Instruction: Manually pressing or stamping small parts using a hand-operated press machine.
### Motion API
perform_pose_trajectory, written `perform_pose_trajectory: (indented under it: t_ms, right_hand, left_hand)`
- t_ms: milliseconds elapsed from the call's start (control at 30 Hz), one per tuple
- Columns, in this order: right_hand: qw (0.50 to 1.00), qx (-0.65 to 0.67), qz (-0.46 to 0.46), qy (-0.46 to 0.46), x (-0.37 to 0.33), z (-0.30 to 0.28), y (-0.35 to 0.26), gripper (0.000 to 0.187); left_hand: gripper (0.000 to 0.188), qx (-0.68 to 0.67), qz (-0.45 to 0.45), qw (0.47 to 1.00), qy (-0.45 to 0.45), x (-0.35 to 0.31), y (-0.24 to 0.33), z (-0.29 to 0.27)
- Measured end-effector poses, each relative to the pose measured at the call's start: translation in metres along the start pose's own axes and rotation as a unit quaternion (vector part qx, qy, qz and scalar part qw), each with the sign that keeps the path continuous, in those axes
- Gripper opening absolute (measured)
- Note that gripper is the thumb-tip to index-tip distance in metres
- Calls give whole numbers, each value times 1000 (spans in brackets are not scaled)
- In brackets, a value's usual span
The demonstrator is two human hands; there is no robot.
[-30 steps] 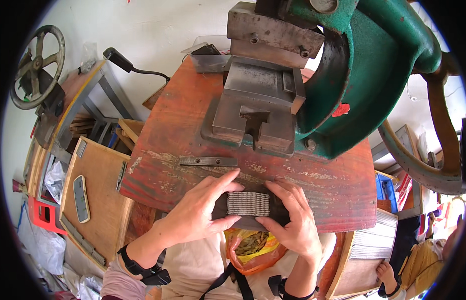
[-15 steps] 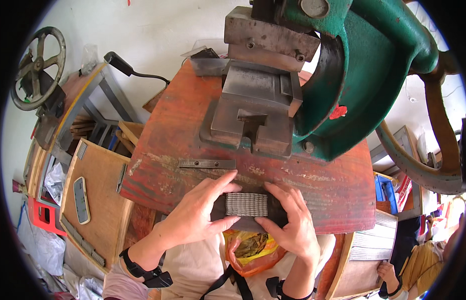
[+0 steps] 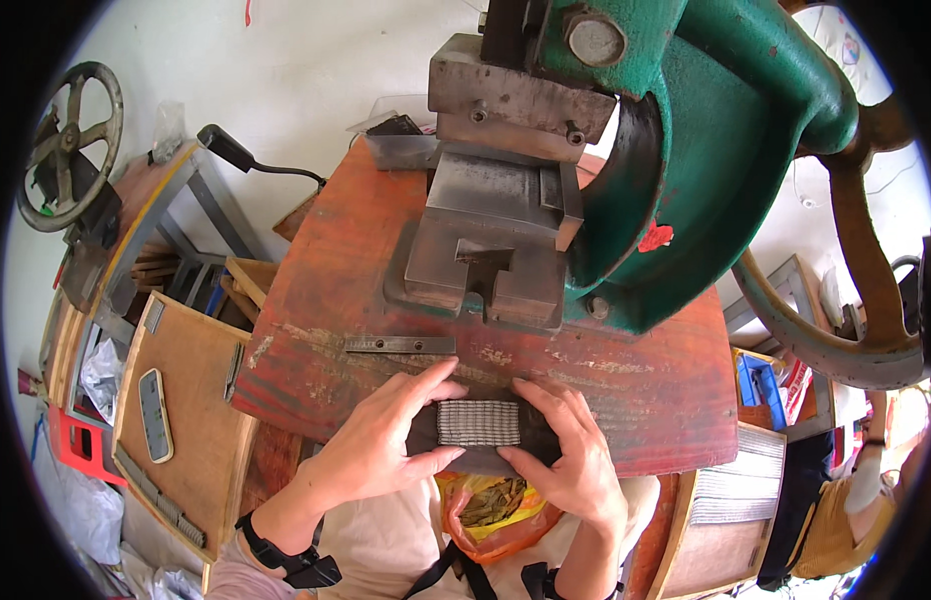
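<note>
A rectangular bundle of small ridged grey metal strips (image 3: 479, 423) lies on a dark flat plate (image 3: 476, 461) at the table's front edge. From the left, my left hand (image 3: 386, 430) curves around the plate, thumb on the near side and index finger on the far side. My right hand (image 3: 574, 450) curves round the other end the same way. Both hands look closed on the plate, though the fingers beneath are hidden. Beyond them, a flat metal bar with two holes (image 3: 401, 345) rests on the red-brown table (image 3: 316, 290).
A green press (image 3: 706, 170) with a steel die block (image 3: 486, 260) stands on the table. Wooden trays flank it, the left one (image 3: 201, 400) bearing a phone (image 3: 157, 415). An orange bag (image 3: 496, 515) sits below my hands. A co-worker (image 3: 836, 525) is at right.
The whole view has shifted slightly, so the table appears lower and further left. My hands keep their hold round the plate and bundle. The co-worker's hand has left the right-hand tray.
</note>
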State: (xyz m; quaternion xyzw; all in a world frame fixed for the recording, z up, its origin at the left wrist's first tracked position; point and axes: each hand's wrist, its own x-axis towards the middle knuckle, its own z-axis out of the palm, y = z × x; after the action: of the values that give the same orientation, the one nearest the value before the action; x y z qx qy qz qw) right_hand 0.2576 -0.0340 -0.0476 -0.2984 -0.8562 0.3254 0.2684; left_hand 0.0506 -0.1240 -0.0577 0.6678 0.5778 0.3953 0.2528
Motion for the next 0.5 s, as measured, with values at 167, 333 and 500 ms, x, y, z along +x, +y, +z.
perform_pose_trajectory:
  t_ms: [167, 333, 500]
  right_hand:
    - [1000, 15, 2, -10, -1, -1, 3, 64]
    - [999, 32, -4, -21, 0, -3, 3, 65]
    - [999, 27, -2, -21, 0, -3, 3, 65]
  left_hand:
    - [85, -4, -2, 1000, 3, 0, 0, 1]
    - [85, 15, 3, 1000, 1, 1, 2, -1]
    - [85, 8, 8, 1000, 4, 1, 0, 0]
